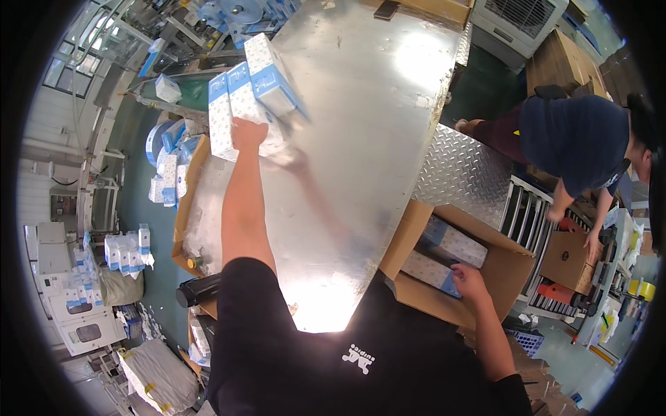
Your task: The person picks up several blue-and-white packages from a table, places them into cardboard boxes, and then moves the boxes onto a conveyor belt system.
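Observation:
On the metal table [347,118], my left hand [248,134] is closed on the near end of a speckled white-and-blue pack [244,104]. A similar pack [218,118] stands against its left side, and another pack [272,73] leans at its upper right, slightly blurred. Over the open cardboard carton [409,239] at the right, my right hand [469,283] has its fingers curled at the edge of a pack [430,270] lying inside. A small dark bit shows at its fingertips, too small to name. Beside that pack lies a second one [461,248] in the carton.
A co-worker [576,142] at the right handles a brown carton [565,260] by the roller conveyor [517,211]. Left of the table, a cardboard box [186,201] stands near several loose packs [166,180]. A dark phone-like object [386,10] lies at the far table edge.

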{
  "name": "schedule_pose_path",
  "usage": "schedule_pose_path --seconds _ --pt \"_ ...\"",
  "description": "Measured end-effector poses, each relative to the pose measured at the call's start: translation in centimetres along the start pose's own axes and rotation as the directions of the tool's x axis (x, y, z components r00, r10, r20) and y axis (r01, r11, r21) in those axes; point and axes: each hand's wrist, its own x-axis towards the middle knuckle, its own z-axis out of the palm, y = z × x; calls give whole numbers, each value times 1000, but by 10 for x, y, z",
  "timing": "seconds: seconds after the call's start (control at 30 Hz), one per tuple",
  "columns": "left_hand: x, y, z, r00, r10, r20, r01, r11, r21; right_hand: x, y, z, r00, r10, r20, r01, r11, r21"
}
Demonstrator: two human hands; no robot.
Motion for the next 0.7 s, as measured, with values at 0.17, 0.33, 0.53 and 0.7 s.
schedule_pose_path --seconds 0.17,0.33,0.53,0.7 --pt "-61 -115 16 986 69 151 51 740 -671 21 -43 11 988 -149 29 149 989 19" --pt "-283 -161 20 734 459 501 533 68 -843 30 -161 -6 935 -349 -55 352 908 225" --pt "-429 -74 3 294 809 508 489 329 -808 -12 -212 -63 873 -436 -217 465 614 638" --pt "-457 2 2 279 882 380 209 331 -920 -66 -122 -92 893 -376 -247 443 828 342"
